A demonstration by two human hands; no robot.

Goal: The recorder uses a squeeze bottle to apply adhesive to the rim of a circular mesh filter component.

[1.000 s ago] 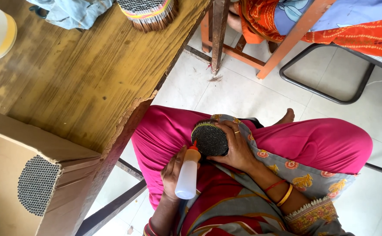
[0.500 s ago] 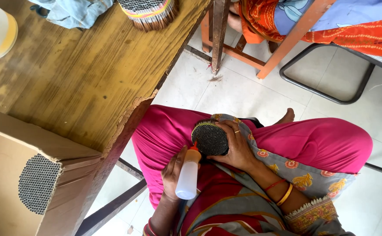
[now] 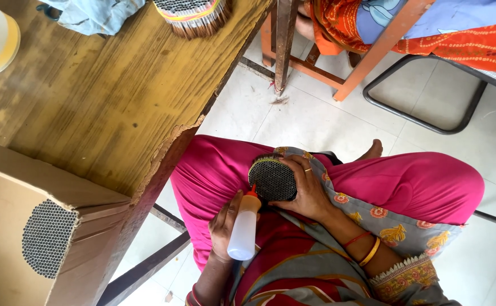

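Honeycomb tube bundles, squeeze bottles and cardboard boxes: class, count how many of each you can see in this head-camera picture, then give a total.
Honeycomb tube bundles: 3 (one on the lap, one in the box, one on the table)
Squeeze bottles: 1
Cardboard boxes: 1
Total: 5

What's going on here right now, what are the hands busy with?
A seated person holds a round bundle of thin tubes on the lap with the right hand. The left hand grips a white squeeze bottle, its orange nozzle touching the bundle's honeycomb face. On the wooden table lie a cardboard box holding another bundle and a banded bundle at the far edge.
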